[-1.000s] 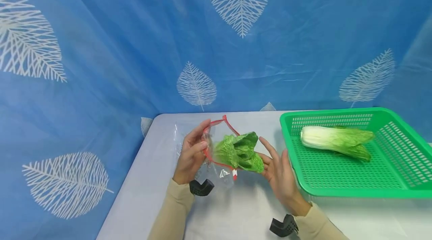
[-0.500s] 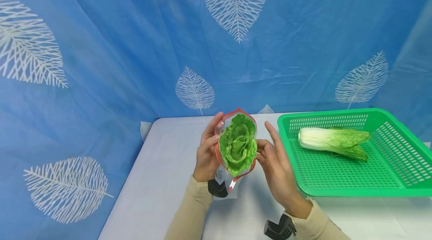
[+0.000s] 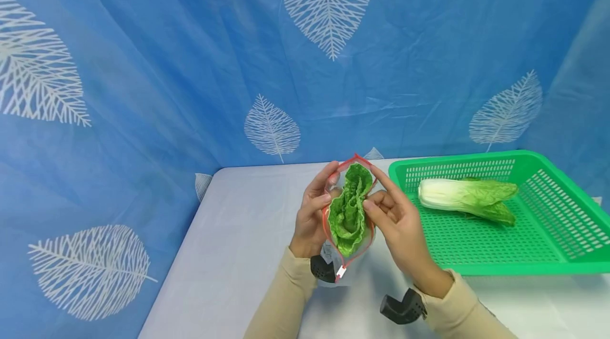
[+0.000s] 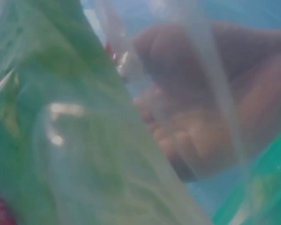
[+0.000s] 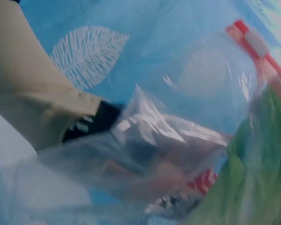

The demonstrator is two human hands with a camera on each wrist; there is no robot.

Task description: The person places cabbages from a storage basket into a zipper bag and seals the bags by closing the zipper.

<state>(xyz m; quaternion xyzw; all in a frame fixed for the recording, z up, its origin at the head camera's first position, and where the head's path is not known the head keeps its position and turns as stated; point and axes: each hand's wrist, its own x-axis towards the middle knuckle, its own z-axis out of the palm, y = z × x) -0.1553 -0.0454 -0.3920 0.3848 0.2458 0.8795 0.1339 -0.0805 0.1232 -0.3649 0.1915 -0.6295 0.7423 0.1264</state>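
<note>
A clear zip bag (image 3: 371,241) with a red zip rim and a white slider (image 3: 340,271) is held over the table, its mouth facing up. Inside stands a leafy green cabbage (image 3: 350,217), leaf tips showing in the mouth. My left hand (image 3: 311,221) grips the bag's left side, thumb at the rim. On the other side my right hand (image 3: 399,225) pinches the rim with the thumb by the leaves, index finger stretched along the upper edge. The left wrist view shows the blurred right hand (image 4: 192,108) through the plastic; in the right wrist view, crumpled film (image 5: 150,126) covers part of the left hand.
A green plastic basket (image 3: 495,267) stands right of the hands, close to the right hand. Another cabbage (image 3: 464,196) with a white stalk lies in it. Behind the white table (image 3: 248,222) hangs a blue curtain (image 3: 200,63) with white leaf prints.
The bag has turned from lying sideways to mouth up, and the cabbage has gone deeper into it. Both hands and bag have shifted right; the right hand has come onto the rim.
</note>
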